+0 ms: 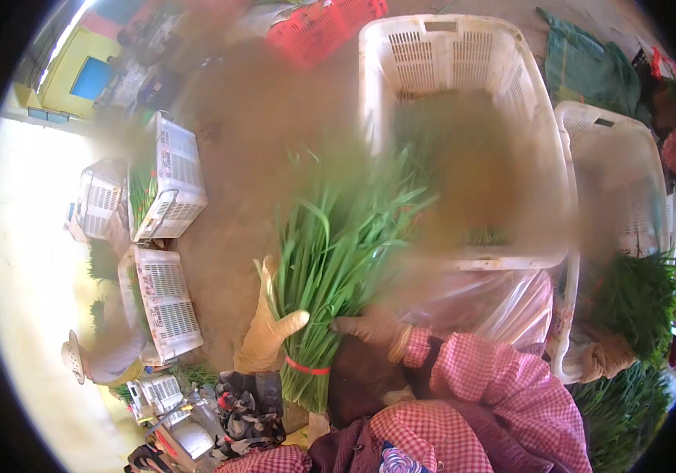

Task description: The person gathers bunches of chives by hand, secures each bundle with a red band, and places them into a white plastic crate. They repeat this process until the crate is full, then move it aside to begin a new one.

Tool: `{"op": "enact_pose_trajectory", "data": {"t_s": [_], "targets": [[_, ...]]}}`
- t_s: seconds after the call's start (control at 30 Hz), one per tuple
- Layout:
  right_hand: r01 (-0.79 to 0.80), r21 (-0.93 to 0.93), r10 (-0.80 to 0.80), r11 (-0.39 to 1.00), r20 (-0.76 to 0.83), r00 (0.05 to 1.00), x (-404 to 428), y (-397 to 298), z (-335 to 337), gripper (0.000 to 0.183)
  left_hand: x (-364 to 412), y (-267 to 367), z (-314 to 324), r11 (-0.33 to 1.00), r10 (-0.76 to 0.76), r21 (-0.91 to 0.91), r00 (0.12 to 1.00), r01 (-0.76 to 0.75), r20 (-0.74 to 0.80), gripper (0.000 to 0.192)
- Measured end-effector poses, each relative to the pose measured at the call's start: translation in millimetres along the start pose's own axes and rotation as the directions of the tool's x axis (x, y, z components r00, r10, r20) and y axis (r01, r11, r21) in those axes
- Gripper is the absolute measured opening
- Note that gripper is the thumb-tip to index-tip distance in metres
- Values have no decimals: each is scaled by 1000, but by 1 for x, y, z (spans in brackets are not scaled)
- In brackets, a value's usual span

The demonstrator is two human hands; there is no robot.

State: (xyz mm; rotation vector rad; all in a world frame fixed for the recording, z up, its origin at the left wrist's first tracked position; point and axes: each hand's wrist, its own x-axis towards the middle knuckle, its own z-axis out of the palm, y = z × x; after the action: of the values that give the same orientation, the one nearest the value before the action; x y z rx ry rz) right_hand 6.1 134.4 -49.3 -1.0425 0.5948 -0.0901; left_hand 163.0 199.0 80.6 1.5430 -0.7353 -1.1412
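A bundle of long green garlic chives point(323, 260) stands upright before me, with a red band point(306, 366) around its cut-stem end. My left hand point(270, 325), in a pale glove, grips the left side with its thumb across the front. On the other side my right hand point(373, 328), gloved too, presses its thumb to the stems; its fingers are hidden behind the bundle or blurred. The leaf tips fan out toward a large white plastic crate point(462, 26), whose greens are mostly hidden by a smear on the lens.
Clear plastic film point(492, 307) lies below the crate. Right of it are a second white crate point(610, 127) and loose greens point(634, 301). White crates point(166, 301) line the left, near a person in a hat point(113, 358). A red crate point(329, 29) is at the top.
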Motion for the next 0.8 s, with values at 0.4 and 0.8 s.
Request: {"op": "enact_pose_trajectory", "data": {"t_s": [0.4, 0.8], "targets": [[-31, 112, 42, 993, -98, 994, -15, -32, -6, 52, 3, -23, 24, 995, -16, 100, 987, 32, -160, 84], [340, -874, -672, 348, 20, 740, -34, -144, -61, 25, 1, -23, 25, 984, 80, 172, 972, -42, -222, 67]]}}
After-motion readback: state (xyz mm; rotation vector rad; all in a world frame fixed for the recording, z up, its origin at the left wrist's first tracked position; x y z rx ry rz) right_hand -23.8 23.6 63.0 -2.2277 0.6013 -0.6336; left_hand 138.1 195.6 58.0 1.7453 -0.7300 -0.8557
